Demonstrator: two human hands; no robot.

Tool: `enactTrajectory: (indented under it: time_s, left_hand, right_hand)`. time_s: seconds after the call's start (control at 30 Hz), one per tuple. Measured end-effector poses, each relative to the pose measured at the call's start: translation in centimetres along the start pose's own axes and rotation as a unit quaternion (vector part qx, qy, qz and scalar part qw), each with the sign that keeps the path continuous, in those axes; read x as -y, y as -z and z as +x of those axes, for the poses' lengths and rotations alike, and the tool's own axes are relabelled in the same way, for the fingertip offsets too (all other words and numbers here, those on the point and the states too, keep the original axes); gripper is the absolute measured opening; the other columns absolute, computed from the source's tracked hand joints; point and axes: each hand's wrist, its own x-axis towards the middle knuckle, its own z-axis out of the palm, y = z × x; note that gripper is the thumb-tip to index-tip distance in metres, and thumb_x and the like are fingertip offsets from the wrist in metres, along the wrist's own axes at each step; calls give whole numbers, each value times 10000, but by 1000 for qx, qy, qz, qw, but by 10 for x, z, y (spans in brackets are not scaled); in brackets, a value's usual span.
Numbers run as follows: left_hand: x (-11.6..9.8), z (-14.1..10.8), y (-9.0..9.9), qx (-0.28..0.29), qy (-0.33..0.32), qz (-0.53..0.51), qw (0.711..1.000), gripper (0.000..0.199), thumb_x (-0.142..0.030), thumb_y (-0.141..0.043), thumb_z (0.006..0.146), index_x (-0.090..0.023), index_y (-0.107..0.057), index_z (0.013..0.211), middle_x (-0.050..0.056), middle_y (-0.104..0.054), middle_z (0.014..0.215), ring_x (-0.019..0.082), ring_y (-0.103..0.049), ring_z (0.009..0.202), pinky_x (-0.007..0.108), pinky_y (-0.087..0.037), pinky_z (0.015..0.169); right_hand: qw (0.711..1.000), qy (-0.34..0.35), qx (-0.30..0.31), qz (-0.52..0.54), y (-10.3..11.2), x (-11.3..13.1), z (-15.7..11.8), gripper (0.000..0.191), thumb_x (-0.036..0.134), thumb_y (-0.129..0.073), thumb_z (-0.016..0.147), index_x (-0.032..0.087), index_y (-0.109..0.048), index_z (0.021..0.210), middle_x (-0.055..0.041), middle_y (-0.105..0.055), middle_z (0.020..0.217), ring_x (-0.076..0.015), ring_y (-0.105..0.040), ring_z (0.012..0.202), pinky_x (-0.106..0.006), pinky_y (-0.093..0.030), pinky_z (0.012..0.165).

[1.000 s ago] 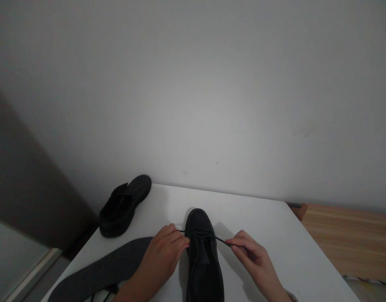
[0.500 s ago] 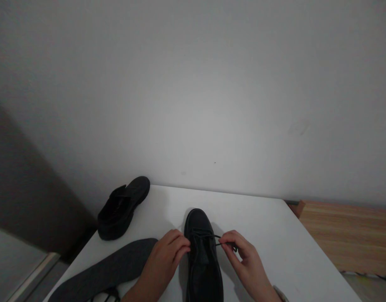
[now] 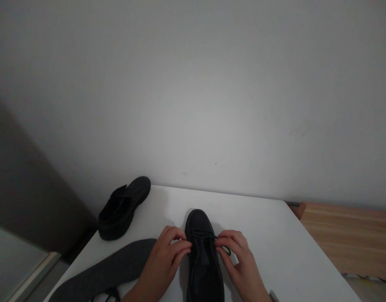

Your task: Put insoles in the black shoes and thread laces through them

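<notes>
A black lace-up shoe lies toe-forward on the white table between my hands. My right hand pinches a black shoelace close against the shoe's right side; a loop of it hangs below the fingers. On the opposite side, my left hand has its thumb and fingertips closed at the left edge of the lacing. Whether lace or shoe edge is between those fingertips is too small to make out. A dark grey insole-shaped piece lies beside my left wrist, partly hidden by it.
A second black shoe without visible lacing stands at the table's back left. Black cord lies by the grey piece. The white table meets the wall behind. A wood-grain surface is at the right.
My right hand has moved left to the shoe's edge, so the lace span between them has shortened. My left hand's fingers have lifted slightly and spread a little at the same spot.
</notes>
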Motion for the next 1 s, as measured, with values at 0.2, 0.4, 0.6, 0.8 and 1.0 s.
enactTrajectory:
  time_s: [0.2,0.4,0.6,0.8,1.0]
  left_hand:
    - [-8,-17,-11,-53,16,7,998,203,-344,-715,883,-239,-747,1054,73,-709,921,220,-699,825,312,-604,738]
    - [-18,-18,-22,-72,60,4,996,255,-327,-800,790,-226,-700,1002,64,-748,866,240,-729,767,327,-618,686]
    - [-23,-14,-25,-88,120,-31,988,214,-183,-667,801,-247,-621,1000,36,-755,834,221,-738,724,312,-609,667]
    - [-17,-17,-18,-46,193,-160,967,190,-195,-555,881,-261,-604,1052,30,-778,895,200,-763,784,285,-613,746]
    - [-5,-19,-13,-4,216,-220,951,197,-291,-527,938,-246,-653,1083,62,-767,1033,221,-743,932,274,-583,793]
  right_hand:
    - [1000,19,3,-15,1,8,-14,262,245,-617,935,297,-698,1179,-97,-626,1055,-261,-647,985,-388,-585,827]
    - [999,23,-12,-44,-7,22,-13,380,276,-715,861,250,-676,1238,-101,-657,1015,-254,-695,913,-343,-621,798]
    - [1000,-4,-9,-21,-14,23,-14,342,230,-606,921,243,-670,1256,-107,-731,1010,-249,-735,878,-332,-630,769]
    - [997,-74,-33,17,-13,13,-24,300,297,-566,964,281,-689,1237,-84,-764,1137,-252,-740,999,-337,-608,874]
    - [982,-153,-72,84,-14,18,-21,344,435,-604,938,253,-702,1213,-76,-784,996,-230,-761,855,-278,-621,786]
